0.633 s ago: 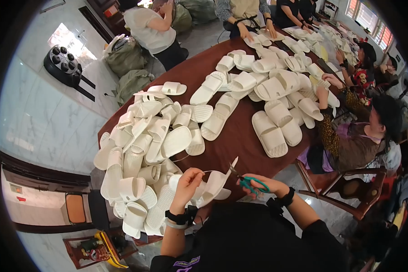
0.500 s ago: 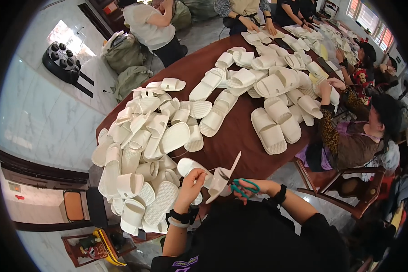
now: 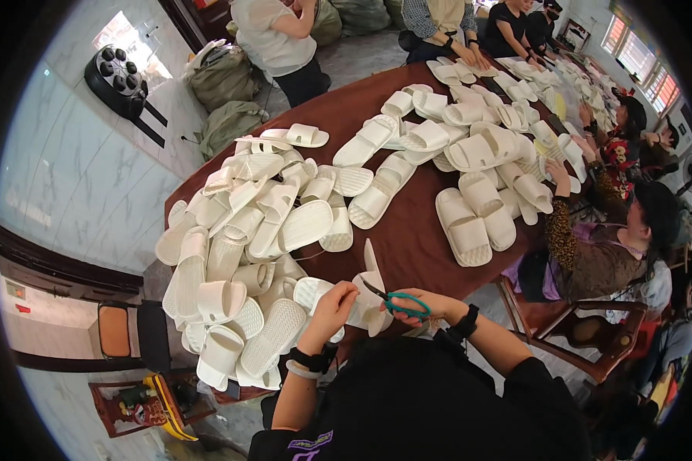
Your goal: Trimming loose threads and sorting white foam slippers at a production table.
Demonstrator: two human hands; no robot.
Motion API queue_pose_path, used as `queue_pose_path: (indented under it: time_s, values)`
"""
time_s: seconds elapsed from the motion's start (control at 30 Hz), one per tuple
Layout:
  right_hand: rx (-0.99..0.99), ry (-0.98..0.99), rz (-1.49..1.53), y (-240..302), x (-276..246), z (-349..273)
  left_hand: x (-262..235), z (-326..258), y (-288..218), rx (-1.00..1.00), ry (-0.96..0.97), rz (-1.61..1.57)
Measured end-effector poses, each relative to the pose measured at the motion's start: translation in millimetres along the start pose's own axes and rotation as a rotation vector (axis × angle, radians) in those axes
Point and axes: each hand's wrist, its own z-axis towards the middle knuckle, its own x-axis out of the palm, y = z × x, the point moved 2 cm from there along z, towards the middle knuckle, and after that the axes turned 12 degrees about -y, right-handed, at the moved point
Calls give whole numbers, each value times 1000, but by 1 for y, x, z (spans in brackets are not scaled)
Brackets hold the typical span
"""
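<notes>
My right hand [image 3: 432, 304] is wrapped round a pair of scissors [image 3: 409, 306] with teal handles; their dark blades point up and left. Between my hands an off-white slipper [image 3: 373, 266] is held up on edge, with the blades across it. I cannot tell which fingers bear its weight. My left hand [image 3: 331, 309] is closed in a pinch beside the slipper's left side, and what lies between its fingertips is too small to make out. Just behind that hand another white slipper [image 3: 307, 290] lies on the table. A large heap of slippers [image 3: 273, 334] is at my left.
More slippers [image 3: 477, 211] lie across the brown-covered table [image 3: 407, 250]. A co-worker [image 3: 603, 250] sits at the right, with a wooden chair [image 3: 584, 330] nearer me. Others work along the far side. Stuffed sacks [image 3: 227, 84] stand against the wall at the left.
The slipper between my hands has turned more upright and shifted left. My right hand has brought the scissors across it, blades now showing. My left hand has moved slightly up and right.
</notes>
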Motion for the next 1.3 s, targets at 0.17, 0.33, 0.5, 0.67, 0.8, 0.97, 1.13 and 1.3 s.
queue_pose_path:
  time_s: [0.17, 0.33, 0.5, 0.67, 0.8, 0.97, 1.13, 1.3]
  values:
    - [-26, -44, -14, 5, -5, 4, -6, 3, 11, 20, -57, -26]
    - [-548, -613, -758, -8, -47, 25, -17, 5, 20, -63, -153, -188]
    - [-433, -907, -1141, -51, -111, 45, -32, 5, 6, -324, -238, -603]
    - [-515, -961, -1255, -62, -126, 49, -36, 18, 16, -304, -124, -615]
    - [-469, -884, -894, -33, -85, 56, -29, 24, 36, -281, -147, -536]
    - [-480, -854, -1036, -47, -101, 71, -24, 38, 43, -217, -175, -556]
    - [-397, -839, -1107, -67, -108, 70, -22, 43, 45, -136, -345, -431]
    - [-450, -866, -1501, -71, -109, 79, -19, 24, 152, 3, -94, 535]
